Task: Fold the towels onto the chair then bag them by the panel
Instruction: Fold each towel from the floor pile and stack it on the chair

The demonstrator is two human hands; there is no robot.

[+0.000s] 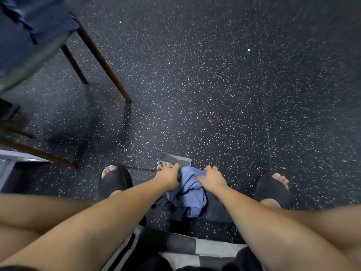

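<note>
The speckled dark floor (pixel 214 75) fills most of the view, and one chair (pixel 101 61) stands at the upper left with a dark blue cloth (pixel 39 22) on its seat, too blurred to tell whether it is folded; more brown legs at the lower left may belong to another piece, I cannot tell. A checked cloth (pixel 195 249) lies at the bottom edge, between the person's knees. The task's thing in hand is one blue towel (pixel 190 192), crumpled on the floor between two black slides (pixel 115 180), well apart from the chair. It sits on a dark cloth (pixel 216 210), with one grey patterned piece (pixel 175 160) just beyond it, so I count at least three cloths in the heap, though the dark layer could be more than one. The left hand (pixel 169 178) and right hand (pixel 212 178) are both on the blue towel's far edge, the fingers of each curled into it and grasping a bunch of cloth. The towel looks thin, soft and light: it will sag and hold no shape, so I judge the best hold is at two neighbouring corners, spread wide, letting it hang flat before folding; gripped in bunches as now, it will likely lift as a lump and may drag the cloth under it
</note>
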